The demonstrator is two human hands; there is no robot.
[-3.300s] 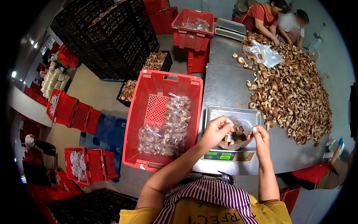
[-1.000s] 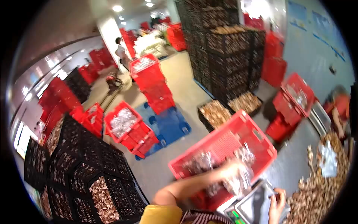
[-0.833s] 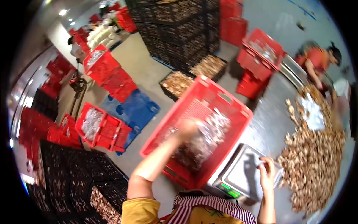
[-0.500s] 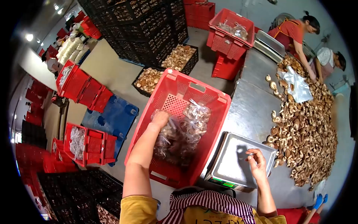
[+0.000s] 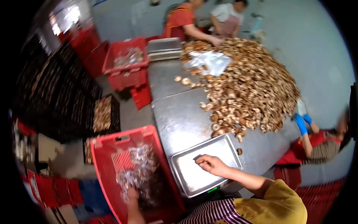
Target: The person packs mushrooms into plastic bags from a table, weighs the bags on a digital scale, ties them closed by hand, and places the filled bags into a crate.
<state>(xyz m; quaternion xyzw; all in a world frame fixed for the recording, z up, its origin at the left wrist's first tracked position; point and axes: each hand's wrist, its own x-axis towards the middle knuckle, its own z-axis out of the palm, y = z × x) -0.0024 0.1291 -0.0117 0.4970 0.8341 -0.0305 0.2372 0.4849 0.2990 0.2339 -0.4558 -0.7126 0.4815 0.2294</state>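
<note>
My left hand [image 5: 132, 193] reaches down into a large red crate [image 5: 101, 170], against clear plastic bags of mushrooms [image 5: 143, 162]. Its fingers are blurred and partly hidden, so its grip is unclear. Over the shiny metal tray [image 5: 186, 178] of a scale is my right hand [image 5: 209, 164], its fingers curled together and nothing visible in them. A dark patch by the fingertips looks like their shadow. The scale's green display [image 5: 213, 189] shows at the near edge.
Loose mushrooms [image 5: 250, 82] form a big pile on the steel table [image 5: 175, 123], with a plastic bag [image 5: 209, 62] on top. Two people work at the far side; blue-gloved hands [image 5: 301, 121] are at right. Another red crate [image 5: 126, 69] and a second scale [image 5: 164, 48] stand beyond.
The view has swung right, toward the mushroom pile. My left hand stays among the bags, now lower in the crate. My right hand's fingers have drawn together over the tray.
</note>
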